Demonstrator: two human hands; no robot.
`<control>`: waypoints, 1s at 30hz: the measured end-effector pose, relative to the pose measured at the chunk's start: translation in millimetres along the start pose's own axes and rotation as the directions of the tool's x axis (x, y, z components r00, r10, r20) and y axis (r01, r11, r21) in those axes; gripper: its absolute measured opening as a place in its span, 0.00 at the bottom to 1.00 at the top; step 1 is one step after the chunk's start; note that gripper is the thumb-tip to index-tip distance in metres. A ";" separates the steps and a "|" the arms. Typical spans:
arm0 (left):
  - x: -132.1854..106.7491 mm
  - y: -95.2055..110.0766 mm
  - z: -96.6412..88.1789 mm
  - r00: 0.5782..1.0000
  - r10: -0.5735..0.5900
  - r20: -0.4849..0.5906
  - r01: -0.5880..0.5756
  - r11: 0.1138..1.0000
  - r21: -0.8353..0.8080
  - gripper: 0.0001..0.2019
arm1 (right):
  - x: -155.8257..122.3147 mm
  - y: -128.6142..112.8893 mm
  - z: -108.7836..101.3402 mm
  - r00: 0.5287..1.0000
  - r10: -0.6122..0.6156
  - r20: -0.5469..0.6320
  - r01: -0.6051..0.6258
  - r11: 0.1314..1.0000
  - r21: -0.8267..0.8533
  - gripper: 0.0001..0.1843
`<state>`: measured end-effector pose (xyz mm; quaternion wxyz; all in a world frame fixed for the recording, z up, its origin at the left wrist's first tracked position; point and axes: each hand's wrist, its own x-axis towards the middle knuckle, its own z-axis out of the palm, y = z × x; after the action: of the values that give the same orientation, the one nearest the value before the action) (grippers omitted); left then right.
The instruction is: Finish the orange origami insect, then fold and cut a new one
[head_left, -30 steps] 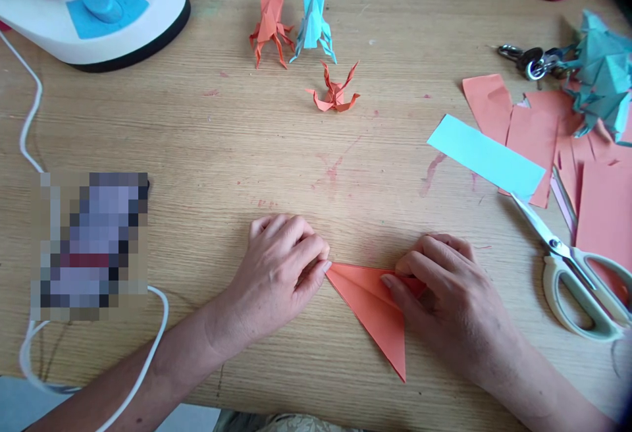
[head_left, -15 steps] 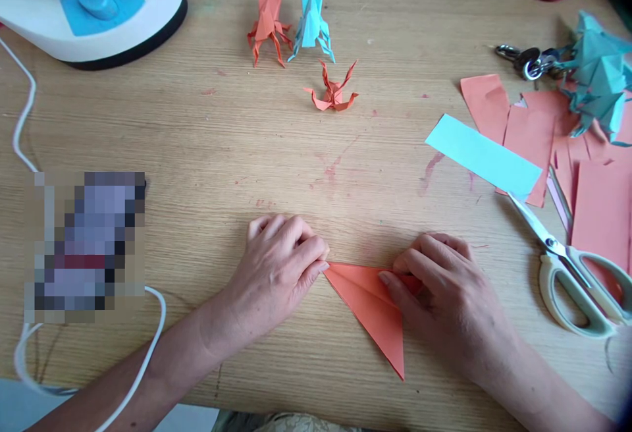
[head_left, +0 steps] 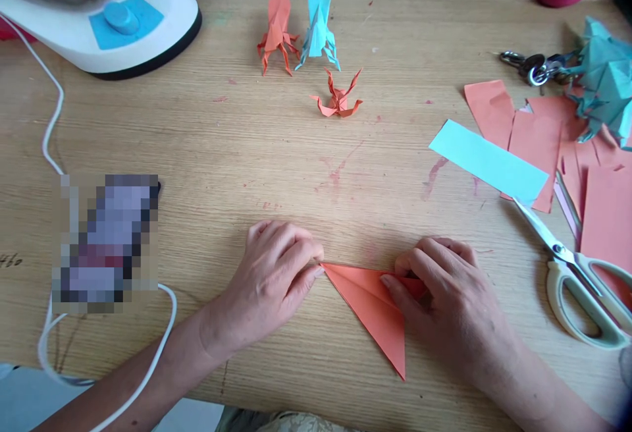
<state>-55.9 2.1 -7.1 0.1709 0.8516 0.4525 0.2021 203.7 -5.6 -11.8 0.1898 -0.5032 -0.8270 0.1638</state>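
A folded piece of orange origami paper (head_left: 378,317) lies near the front of the wooden table, one sharp point toward me and another to the left. My left hand (head_left: 281,280) pinches its left tip between thumb and forefinger. On the upper right part, my right hand (head_left: 444,294) grips the paper, thumb on top and fingers curled over the edge. A crease runs across the sheet from the left tip. The part under my right fingers is hidden.
Beyond my hands stand an orange folded figure (head_left: 278,33), a blue one (head_left: 318,24) and a small orange one (head_left: 338,96). Scissors (head_left: 567,261), a blue strip (head_left: 488,159) and orange paper pieces (head_left: 536,129) lie right. A blurred phone (head_left: 111,241), white cable (head_left: 168,326) and white appliance (head_left: 148,17) are left.
The camera view has shifted slightly, so the scene sits a little farther right and mostly lower. Both hands keep their hold on the orange paper, with hardly any movement.
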 end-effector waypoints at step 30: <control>-43.7 39.2 13.1 0.943 0.157 0.293 -0.248 0.919 0.307 0.29 | -0.6 0.3 -0.4 1.000 -0.011 0.018 0.011 1.000 -0.002 0.10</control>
<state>-44.1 -56.9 -8.1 0.0577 0.9299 0.3624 0.0234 204.4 -6.0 -11.7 0.1826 -0.4974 -0.8317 0.1663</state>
